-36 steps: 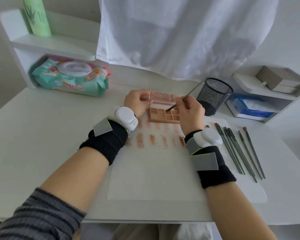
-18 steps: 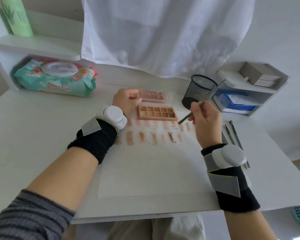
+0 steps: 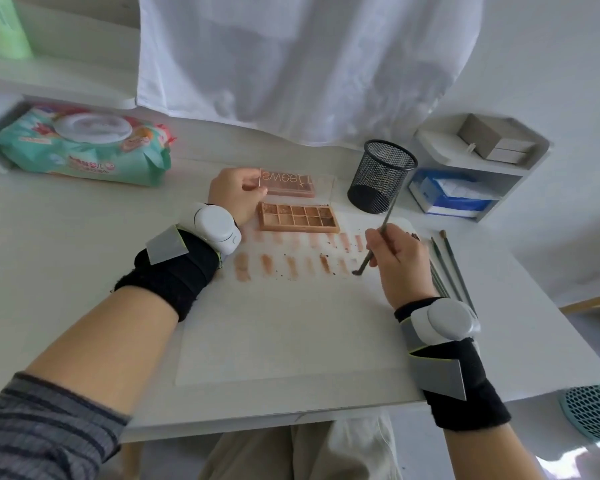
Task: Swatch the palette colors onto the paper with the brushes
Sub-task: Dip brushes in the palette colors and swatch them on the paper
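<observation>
Here, the right hand (image 3: 400, 263) pinches a brush (image 3: 378, 237), its tip touching the paper (image 3: 291, 334) at the right end of the nearer swatch row. The left hand (image 3: 234, 195) grips the open lid of the palette (image 3: 298, 218), which sits toward the desk's (image 3: 66, 244) far edge, beside a mesh cup (image 3: 381, 176).

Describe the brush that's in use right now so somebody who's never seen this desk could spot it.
Start at the black mesh pen cup at the back of the white desk. Just in front of it, the right hand pinches a thin dark brush, tip on the white paper. The spare brushes lie flat to its right; this one stands tilted.
</observation>
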The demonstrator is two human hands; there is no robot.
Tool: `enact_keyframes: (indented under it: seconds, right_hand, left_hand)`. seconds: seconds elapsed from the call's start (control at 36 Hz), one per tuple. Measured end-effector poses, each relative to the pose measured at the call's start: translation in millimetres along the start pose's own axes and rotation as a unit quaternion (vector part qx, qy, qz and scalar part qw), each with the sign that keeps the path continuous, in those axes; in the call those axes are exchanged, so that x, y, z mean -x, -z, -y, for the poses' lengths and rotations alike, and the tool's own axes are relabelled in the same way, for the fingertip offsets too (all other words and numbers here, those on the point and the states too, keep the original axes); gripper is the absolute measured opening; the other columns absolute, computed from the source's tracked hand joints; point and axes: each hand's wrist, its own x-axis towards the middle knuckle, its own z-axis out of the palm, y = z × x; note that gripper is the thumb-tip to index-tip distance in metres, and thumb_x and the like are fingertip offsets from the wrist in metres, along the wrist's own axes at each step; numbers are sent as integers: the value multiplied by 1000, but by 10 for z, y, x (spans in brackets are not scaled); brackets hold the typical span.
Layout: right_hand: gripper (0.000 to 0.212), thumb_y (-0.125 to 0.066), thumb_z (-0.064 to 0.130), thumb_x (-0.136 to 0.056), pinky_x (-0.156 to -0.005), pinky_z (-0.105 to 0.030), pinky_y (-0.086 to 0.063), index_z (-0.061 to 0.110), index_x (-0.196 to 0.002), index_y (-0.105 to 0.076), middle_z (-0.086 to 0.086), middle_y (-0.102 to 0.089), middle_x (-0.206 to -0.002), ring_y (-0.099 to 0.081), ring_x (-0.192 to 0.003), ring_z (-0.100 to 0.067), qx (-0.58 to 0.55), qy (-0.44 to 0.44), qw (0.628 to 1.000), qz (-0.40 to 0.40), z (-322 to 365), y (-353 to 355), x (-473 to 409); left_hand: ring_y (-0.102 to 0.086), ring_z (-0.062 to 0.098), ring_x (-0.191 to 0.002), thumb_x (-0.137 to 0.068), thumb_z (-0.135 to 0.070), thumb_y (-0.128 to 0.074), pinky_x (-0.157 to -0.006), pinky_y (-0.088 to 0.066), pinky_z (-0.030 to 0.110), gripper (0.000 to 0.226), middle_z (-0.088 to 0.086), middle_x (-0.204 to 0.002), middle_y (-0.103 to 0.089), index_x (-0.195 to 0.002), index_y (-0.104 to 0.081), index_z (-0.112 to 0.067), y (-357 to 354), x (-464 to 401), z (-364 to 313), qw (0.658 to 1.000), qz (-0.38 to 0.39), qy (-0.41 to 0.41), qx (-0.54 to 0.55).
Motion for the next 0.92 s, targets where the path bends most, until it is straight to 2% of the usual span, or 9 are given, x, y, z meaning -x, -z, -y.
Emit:
enact_keyframes:
  seconds: [0.08,0.19,0.25,0.33,0.44,0.53,0.69,0.83,0.92]
  right_hand:
    - [33,-51,17,-94,-51,-19,-34,-7,-70,-52,-21,-53,-59,-45,-53,-24,3,9,1000,-5,-1,1,7]
    - [25,-52,17,-94,-57,-17,-43,-1,-77,-57,0,-56,-59,-53,-57,-9,12,16,1000,-20,-25,-3,-11]
    - [20,-53,18,-94,-62,-23,-49,5,-79,-58,2,-59,-64,-58,-60,-10,15,18,999,-22,-34,-3,-13]
    - [17,-53,17,-93,-64,-30,-51,7,-80,-59,0,-61,-65,-60,-63,-17,18,27,999,-23,-20,-2,-11]
    - [34,-53,22,-93,-56,-32,-40,-5,-71,-53,-20,-54,-60,-51,-58,-32,18,34,999,-24,-13,3,0]
    - [37,-52,22,-92,-53,-31,-36,-6,-68,-52,-22,-52,-58,-48,-56,-35,19,39,999,-23,-7,7,15]
    - [20,-54,17,-93,-60,-23,-47,8,-76,-57,2,-59,-62,-60,-61,-18,10,28,999,-41,-10,-10,4]
    - [31,-54,16,-93,-52,-23,-37,-4,-69,-54,-19,-55,-58,-47,-54,-23,7,27,999,-18,-13,-2,8]
    - [30,-54,16,-93,-53,-26,-39,-4,-70,-54,-16,-56,-57,-49,-53,-23,3,24,999,-36,-11,4,17]
  left_hand:
    - [-63,22,-104,-83,-9,-65,-96,-46,32,30,9,-112,-68,-113,-67,-8,6,11,-5,1000,-1,-2,3]
    - [-65,23,-101,-83,-11,-65,-94,-47,31,28,9,-108,-70,-111,-69,-11,16,4,-5,1000,4,-1,3]
    - [-64,22,-102,-83,-11,-65,-95,-47,31,30,9,-110,-69,-112,-68,-10,13,9,-10,1000,2,1,2]
    - [-64,22,-103,-83,-11,-65,-95,-46,30,31,9,-112,-68,-113,-67,-9,16,17,-21,1000,-3,3,0]
    - [-64,22,-104,-84,-10,-64,-94,-45,27,30,9,-112,-68,-114,-67,-8,28,23,-34,1000,-3,2,0]
    - [-62,22,-106,-84,-9,-64,-94,-43,25,32,10,-117,-66,-116,-65,-6,22,31,-46,1000,-7,3,0]
    - [-63,22,-105,-84,-9,-65,-93,-45,26,31,9,-115,-67,-115,-66,-7,25,46,-55,1000,-7,-1,-1]
    - [-63,21,-106,-84,-9,-65,-91,-43,23,30,9,-115,-67,-114,-66,-7,27,56,-74,1000,-12,7,6]
    - [-63,21,-106,-84,-9,-65,-92,-43,23,29,9,-114,-67,-113,-67,-6,33,59,-91,1000,-13,8,6]
